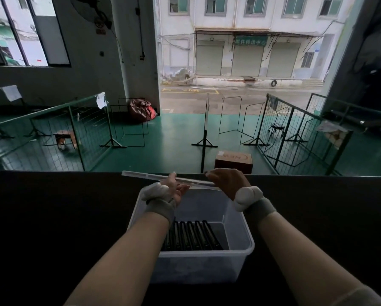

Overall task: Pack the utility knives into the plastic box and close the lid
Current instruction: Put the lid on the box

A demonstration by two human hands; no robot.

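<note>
A big work hall, like a factory or a warehouse, is shown by the green painted floor [176, 133], the wire fences [282, 133] set up on it, the cardboard box [233, 161] left there, and the wide opening onto a street [229, 96] faced by closed shutters [247, 60].

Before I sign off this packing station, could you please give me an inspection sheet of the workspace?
Surface: dark table; the plastic box stands on it.
Job's things: plastic box open; utility knives lie side by side on its bottom; lid held above its far rim.
Clutter: nothing seen.
Grippers: left hand and right hand both grip the lid.
Cables: nothing seen on the table.
Surroundings: green floor, mesh fences, cardboard box on the floor, doorway open to a street.
</note>
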